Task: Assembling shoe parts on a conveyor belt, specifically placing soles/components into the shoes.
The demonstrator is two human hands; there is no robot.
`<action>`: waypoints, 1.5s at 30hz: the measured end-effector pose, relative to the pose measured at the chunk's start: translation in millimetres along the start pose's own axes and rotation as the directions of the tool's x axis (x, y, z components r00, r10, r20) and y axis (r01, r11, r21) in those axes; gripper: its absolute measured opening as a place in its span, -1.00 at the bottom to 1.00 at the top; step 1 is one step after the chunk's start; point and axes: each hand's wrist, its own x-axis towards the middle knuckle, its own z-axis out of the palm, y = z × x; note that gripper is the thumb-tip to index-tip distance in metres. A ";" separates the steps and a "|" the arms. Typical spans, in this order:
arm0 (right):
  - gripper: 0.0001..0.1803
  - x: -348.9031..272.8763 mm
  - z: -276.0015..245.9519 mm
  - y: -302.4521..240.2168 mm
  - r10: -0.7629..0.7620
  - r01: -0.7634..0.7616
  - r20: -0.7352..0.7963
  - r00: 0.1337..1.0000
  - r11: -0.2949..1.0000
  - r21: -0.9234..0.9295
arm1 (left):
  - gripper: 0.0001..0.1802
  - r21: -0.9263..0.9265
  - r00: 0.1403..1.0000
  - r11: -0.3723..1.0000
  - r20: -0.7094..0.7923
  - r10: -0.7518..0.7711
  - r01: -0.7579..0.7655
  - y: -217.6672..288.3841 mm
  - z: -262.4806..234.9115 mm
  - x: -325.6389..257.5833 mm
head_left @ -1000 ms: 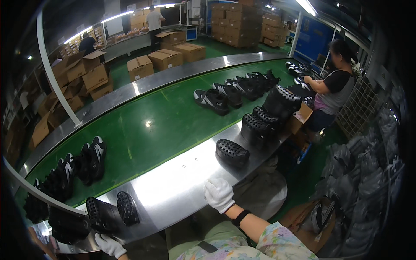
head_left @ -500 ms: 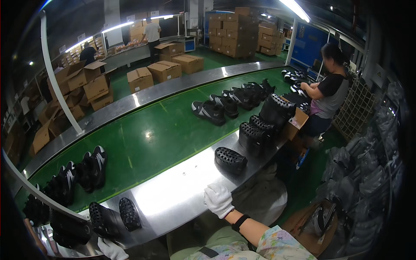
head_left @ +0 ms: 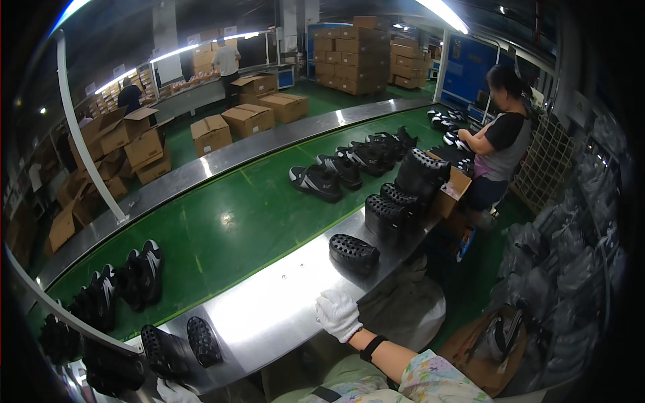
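A gloved right hand (head_left: pixel 338 314) rests flat and empty on the steel ledge (head_left: pixel 269 305), near a black sole (head_left: pixel 353 250); the left hand (head_left: pixel 176 391) is barely visible, grip unclear.

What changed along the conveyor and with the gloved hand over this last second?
The black shoes on the green belt drifted left: the lead pair slid down-belt. The sole on the steel ledge shifted slightly in view. The white-gloved right hand stayed resting at the ledge's edge, holding nothing. The left hand barely shows.
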 end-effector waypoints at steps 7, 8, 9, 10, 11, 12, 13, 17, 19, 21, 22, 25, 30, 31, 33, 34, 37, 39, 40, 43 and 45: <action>-0.88 1.1 -1.3 -0.6 -0.029 0.030 -0.047 0.998 0.999 0.018 | -0.71 0.066 0.999 0.997 -0.022 0.029 -0.027 -4.3 2.7 -0.6; -0.88 0.9 -1.4 -0.1 -0.044 0.045 -0.064 0.997 0.999 0.018 | -0.71 0.087 0.999 0.996 -0.027 0.032 -0.029 -6.0 3.3 -1.4; -0.88 0.5 -1.3 0.2 -0.040 0.042 -0.067 0.997 0.999 0.018 | -0.71 0.108 0.999 0.994 -0.032 0.036 -0.032 -6.6 3.8 -1.3; -0.88 -0.2 -1.3 0.5 -0.033 0.034 -0.047 0.998 0.999 0.026 | -0.71 0.107 0.999 0.994 -0.032 0.041 -0.037 -6.5 3.5 -1.0; -0.87 -0.9 -1.5 0.8 -0.025 0.026 -0.026 0.999 0.999 0.035 | -0.71 0.117 1.000 0.993 -0.014 0.020 -0.018 -5.5 2.3 -0.7; -0.87 -0.5 -1.8 0.2 -0.022 0.023 -0.029 0.999 0.999 0.036 | -0.70 0.130 1.000 0.992 0.002 -0.002 0.002 -5.1 1.1 -0.4; -0.87 0.5 -2.5 -0.5 -0.033 0.034 -0.044 0.998 0.999 0.028 | -0.70 0.130 1.000 0.991 0.002 0.002 -0.002 -4.7 1.0 -0.2; -0.86 2.5 -4.6 -0.9 -0.047 0.049 -0.076 0.996 0.998 0.035 | -0.68 0.127 1.000 0.992 0.000 -0.012 0.012 -9.2 3.7 -0.1; -0.86 3.5 -5.4 0.4 -0.055 0.058 -0.095 0.994 0.998 0.038 | -0.68 0.120 1.000 0.993 -0.019 0.012 -0.009 -8.9 6.0 0.1; -0.86 3.1 -6.4 0.4 -0.064 0.069 -0.113 0.992 0.997 0.041 | -0.68 0.112 1.000 0.994 -0.016 0.018 -0.016 -6.6 7.1 0.5; -0.90 2.3 -7.6 -1.0 -0.048 0.051 -0.069 0.996 0.998 0.042 | -0.68 0.108 1.000 0.994 -0.015 0.020 -0.018 -5.6 7.5 0.7; -0.93 1.4 -7.6 -2.4 -0.027 0.028 -0.030 0.999 0.998 0.047 | -0.68 0.097 1.000 0.995 -0.013 0.026 -0.025 -3.4 6.9 0.7; -0.93 -1.2 -4.5 -0.3 -0.026 0.026 -0.007 1.000 0.999 0.032 | -0.68 0.088 0.999 0.996 -0.025 0.021 -0.019 -2.9 0.7 -0.6; -0.92 -0.6 -5.8 -1.2 -0.026 0.027 -0.021 0.999 0.999 0.040 | -0.69 0.089 0.999 0.996 -0.029 0.017 -0.014 -3.5 -1.1 -1.4; -0.91 0.3 -6.0 -1.4 -0.028 0.029 -0.035 0.999 0.998 0.048 | -0.69 0.085 0.999 0.996 -0.035 0.012 -0.009 -3.8 -3.5 -2.3; -0.89 0.4 -5.4 -0.5 -0.046 0.049 -0.065 0.997 0.998 0.043 | -0.69 0.081 0.999 0.997 -0.036 0.011 -0.008 -3.5 -3.9 -2.4; -0.88 -1.0 -4.2 0.3 -0.049 0.052 -0.068 0.996 0.998 0.040 | -0.69 0.066 0.999 0.998 -0.036 0.009 -0.007 -1.9 -3.6 -1.9; -0.90 -1.4 -3.7 0.4 -0.034 0.036 -0.041 0.999 0.998 0.042 | -0.69 0.055 0.999 0.998 -0.036 0.008 -0.006 -0.7 -2.5 -1.3; -0.89 -1.0 -3.4 0.4 -0.047 0.049 -0.060 0.997 0.998 0.035 | -0.69 0.049 0.999 0.999 -0.036 0.008 -0.006 -0.2 -1.9 -1.0; -0.89 -0.5 -1.1 0.4 -0.068 0.071 -0.093 0.993 0.997 0.023 | -0.69 0.038 0.999 0.999 -0.034 0.004 -0.003 0.7 -0.5 -0.4; -0.89 -0.1 -0.1 0.9 -0.078 0.081 -0.106 0.991 0.997 0.021 | -0.70 0.018 0.999 0.999 -0.032 -0.026 0.027 1.1 -1.3 -0.4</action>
